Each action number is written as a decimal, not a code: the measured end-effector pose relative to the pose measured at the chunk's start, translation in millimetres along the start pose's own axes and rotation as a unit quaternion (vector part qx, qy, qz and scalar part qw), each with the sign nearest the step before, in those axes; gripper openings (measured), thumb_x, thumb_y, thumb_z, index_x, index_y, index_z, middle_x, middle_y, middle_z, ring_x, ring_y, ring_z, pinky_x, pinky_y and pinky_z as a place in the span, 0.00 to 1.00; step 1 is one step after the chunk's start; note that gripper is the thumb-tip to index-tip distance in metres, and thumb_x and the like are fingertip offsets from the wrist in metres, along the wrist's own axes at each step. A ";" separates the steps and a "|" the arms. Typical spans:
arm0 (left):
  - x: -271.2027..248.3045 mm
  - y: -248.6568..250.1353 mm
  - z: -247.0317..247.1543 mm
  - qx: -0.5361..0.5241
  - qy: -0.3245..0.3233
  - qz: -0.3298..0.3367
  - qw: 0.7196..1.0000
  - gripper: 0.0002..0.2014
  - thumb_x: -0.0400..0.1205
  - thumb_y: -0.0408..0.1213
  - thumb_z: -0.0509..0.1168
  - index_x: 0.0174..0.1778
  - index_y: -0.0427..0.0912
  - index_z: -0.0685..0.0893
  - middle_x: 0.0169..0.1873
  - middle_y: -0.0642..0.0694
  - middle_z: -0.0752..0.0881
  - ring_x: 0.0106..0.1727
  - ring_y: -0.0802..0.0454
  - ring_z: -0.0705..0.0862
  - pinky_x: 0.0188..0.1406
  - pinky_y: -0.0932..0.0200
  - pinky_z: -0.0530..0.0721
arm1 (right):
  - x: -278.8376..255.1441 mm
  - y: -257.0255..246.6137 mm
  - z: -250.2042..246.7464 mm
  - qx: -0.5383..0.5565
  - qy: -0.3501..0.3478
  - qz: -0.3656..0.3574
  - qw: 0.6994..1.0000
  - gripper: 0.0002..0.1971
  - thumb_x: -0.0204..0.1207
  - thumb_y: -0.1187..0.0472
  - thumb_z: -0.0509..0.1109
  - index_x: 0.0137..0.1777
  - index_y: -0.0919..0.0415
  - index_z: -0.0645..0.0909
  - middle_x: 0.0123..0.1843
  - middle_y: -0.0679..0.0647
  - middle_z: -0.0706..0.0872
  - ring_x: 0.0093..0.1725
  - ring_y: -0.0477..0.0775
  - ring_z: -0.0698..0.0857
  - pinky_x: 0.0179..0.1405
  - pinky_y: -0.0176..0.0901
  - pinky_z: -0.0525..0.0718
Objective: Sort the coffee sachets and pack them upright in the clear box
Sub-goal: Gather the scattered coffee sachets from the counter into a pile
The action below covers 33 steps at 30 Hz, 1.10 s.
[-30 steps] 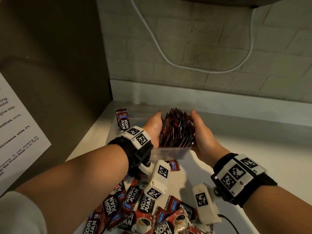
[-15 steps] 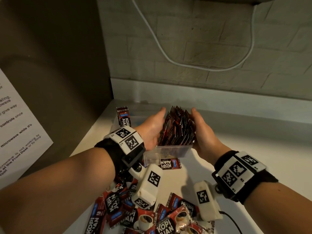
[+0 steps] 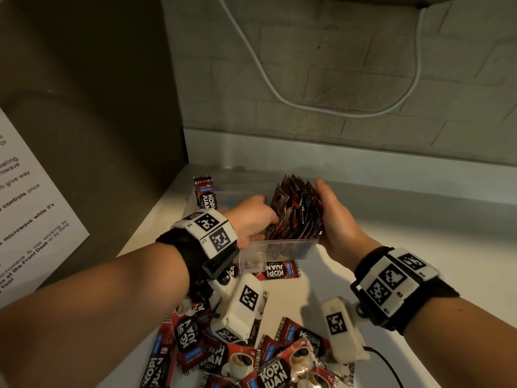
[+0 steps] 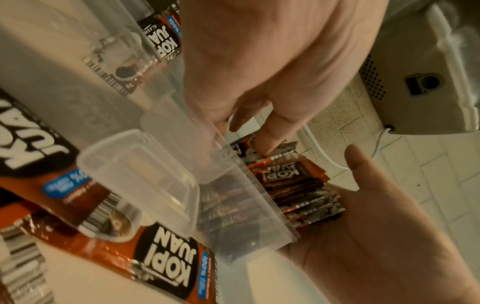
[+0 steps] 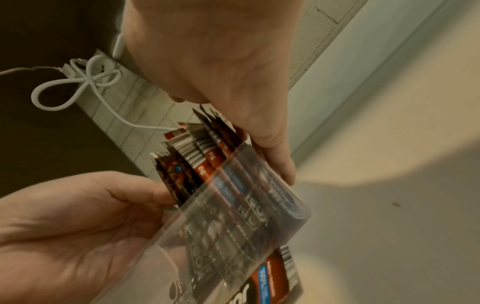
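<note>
- A printed paper sheet [image 3: 30, 208] hangs on the dark wall at the far left.
- One single sachet [image 3: 205, 193] stands upright at the left end of the clear box [image 3: 282, 246], well apart from the main group.
- The left hand [image 3: 251, 218] is inside the box; in the right wrist view its thumb and fingertips [image 5: 158, 192] press on the leftmost sachet of the row, curled a little, and seem to pinch it.
- The packed sachets [image 3: 298, 211] stand upright and tight in the right part of the box, red and black, with serrated tops fanning a little; the box sits on the white counter [image 3: 405, 247] near the wall.
- The right hand [image 3: 334, 219] has straight fingers laid flat against the right side of the row and the box wall, gripping nothing.
- Loose sachets [image 3: 237, 357] marked "KOPI JUAN", with a coffee cup picture, lie in a pile on the counter in front of the box.
- A white cable [image 3: 321, 107] hangs on the brick wall behind.
</note>
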<state>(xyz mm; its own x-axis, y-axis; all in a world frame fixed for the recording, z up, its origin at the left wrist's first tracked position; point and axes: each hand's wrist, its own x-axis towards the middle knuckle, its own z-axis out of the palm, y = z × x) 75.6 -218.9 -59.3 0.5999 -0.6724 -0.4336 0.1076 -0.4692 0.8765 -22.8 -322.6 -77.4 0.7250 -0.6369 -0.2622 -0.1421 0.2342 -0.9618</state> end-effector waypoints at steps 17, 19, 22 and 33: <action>7.0 -1.1 1.9 -0.018 -0.036 0.030 0.999 0.20 0.82 0.21 0.61 0.71 0.37 0.75 0.43 0.44 0.85 0.42 0.51 0.84 0.41 0.60 0.86 | -0.8 0.9 1.1 -0.003 -0.002 0.013 1.000 0.31 0.80 0.33 0.51 0.63 0.54 0.84 0.55 0.54 0.91 0.56 0.55 0.89 0.66 0.58 0.80; 11.4 -3.1 4.6 -0.008 -0.032 0.039 0.999 0.25 0.81 0.21 0.62 0.74 0.41 0.73 0.47 0.43 0.85 0.49 0.47 0.85 0.47 0.56 0.87 | -0.2 1.5 1.4 -0.005 -0.001 0.013 1.000 0.31 0.80 0.33 0.51 0.62 0.54 0.84 0.55 0.55 0.91 0.57 0.56 0.88 0.67 0.60 0.79; 14.9 -5.3 7.6 0.018 -0.019 0.043 0.999 0.23 0.82 0.24 0.64 0.73 0.40 0.73 0.56 0.38 0.86 0.59 0.40 0.85 0.60 0.47 0.85 | 0.0 2.3 0.1 -0.009 0.001 0.016 1.000 0.31 0.80 0.32 0.50 0.62 0.52 0.84 0.55 0.54 0.91 0.57 0.55 0.88 0.68 0.61 0.78; 11.1 -1.6 4.0 0.091 0.004 0.044 0.995 0.20 0.86 0.25 0.54 0.75 0.37 0.71 0.51 0.40 0.82 0.52 0.45 0.81 0.31 0.63 0.76 | 1.1 4.5 -2.9 -0.027 0.003 0.033 0.999 0.30 0.78 0.29 0.49 0.60 0.47 0.84 0.53 0.50 0.91 0.56 0.54 0.88 0.67 0.62 0.78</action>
<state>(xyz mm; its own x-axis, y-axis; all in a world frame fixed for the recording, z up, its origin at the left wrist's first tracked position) 78.9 -227.9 -66.3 0.6077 -0.7108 -0.3542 -0.0907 -0.5052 0.8582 -24.6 -324.4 -82.2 0.7094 -0.6257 -0.3246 -0.2255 0.2348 -0.9455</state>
